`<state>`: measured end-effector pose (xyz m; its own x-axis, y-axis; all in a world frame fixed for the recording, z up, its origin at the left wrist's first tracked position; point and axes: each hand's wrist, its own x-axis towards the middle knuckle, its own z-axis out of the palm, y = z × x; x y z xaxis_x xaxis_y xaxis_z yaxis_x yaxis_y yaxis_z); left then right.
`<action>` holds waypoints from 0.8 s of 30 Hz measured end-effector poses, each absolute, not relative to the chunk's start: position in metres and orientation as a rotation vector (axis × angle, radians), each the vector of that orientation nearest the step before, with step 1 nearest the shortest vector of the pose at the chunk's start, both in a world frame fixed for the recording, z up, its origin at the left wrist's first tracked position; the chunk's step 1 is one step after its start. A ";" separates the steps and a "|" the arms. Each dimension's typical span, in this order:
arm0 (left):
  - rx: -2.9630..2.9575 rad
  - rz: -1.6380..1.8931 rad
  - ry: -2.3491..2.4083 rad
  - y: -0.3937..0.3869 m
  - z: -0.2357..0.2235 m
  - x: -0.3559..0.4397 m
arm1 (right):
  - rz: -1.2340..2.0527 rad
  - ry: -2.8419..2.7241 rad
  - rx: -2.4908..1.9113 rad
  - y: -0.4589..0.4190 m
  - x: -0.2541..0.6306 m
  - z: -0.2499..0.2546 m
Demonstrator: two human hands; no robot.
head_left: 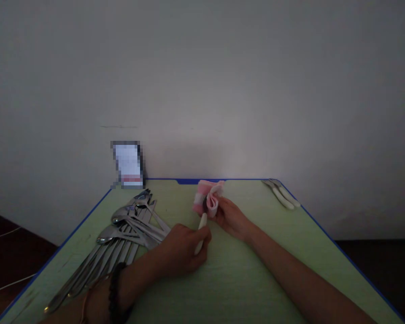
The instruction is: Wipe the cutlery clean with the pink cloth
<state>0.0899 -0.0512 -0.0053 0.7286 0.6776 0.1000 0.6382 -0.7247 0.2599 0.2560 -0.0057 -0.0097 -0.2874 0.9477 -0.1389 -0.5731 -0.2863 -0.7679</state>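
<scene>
Table (pixel 253 283): green, blue-edged. Metal cutlery heap (pixel 130 221) lies at left. Left hand (pixel 185 247) and right hand (pixel 232 218) meet mid-table. Two forks (pixel 283 198) lie far right. Right grasps pink-and-white cloth (pixel 200 198), folded against the white-handled utensil (pixel 203 220) left grips.

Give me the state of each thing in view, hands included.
Slim white-handled utensil: held, far end mostly hidden.
Soft pink-and-white cloth: folded, bunched at the utensil.
Bare left hand: closed on the utensil.
Bare right hand: gripping the cloth.
Silver metal cutlery: heaped, overlapping.
Two other white-handled metal utensils: lying side by side.
Rectangular phone-like device: propped upright, lit, pixelated.
</scene>
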 end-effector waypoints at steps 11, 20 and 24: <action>2.720 0.281 1.029 -0.051 -0.004 0.090 | 1.822 -0.725 -0.706 -0.006 0.257 -0.005; 2.743 0.230 1.034 -0.052 -0.003 0.088 | 1.540 -1.187 -0.820 -0.007 0.254 -0.010; 2.843 0.143 0.991 -0.050 0.001 0.087 | 1.287 -1.322 -0.956 -0.006 0.253 -0.014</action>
